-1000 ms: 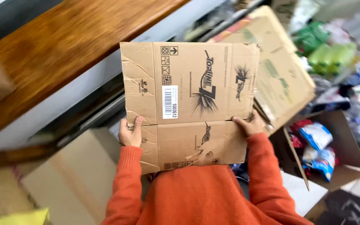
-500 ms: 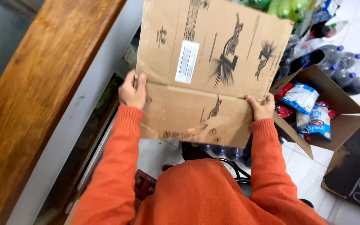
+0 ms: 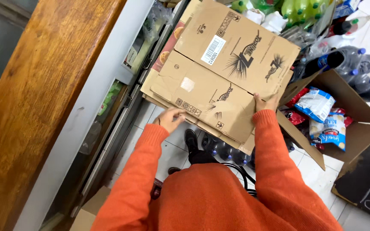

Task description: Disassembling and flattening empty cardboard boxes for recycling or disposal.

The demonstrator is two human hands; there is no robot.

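While I look down, the flat cardboard box (image 3: 232, 64) lies in front of me, on top of other flat cardboard (image 3: 159, 92). Its long side runs from near my left, low down, up and away to my right. My right hand (image 3: 265, 102) pinches its near edge. My left hand (image 3: 168, 119) is loose and half open just below the near corner, holding nothing; I can't tell if it touches. An open box of snack bags (image 3: 356, 124) sits on the floor to my right.
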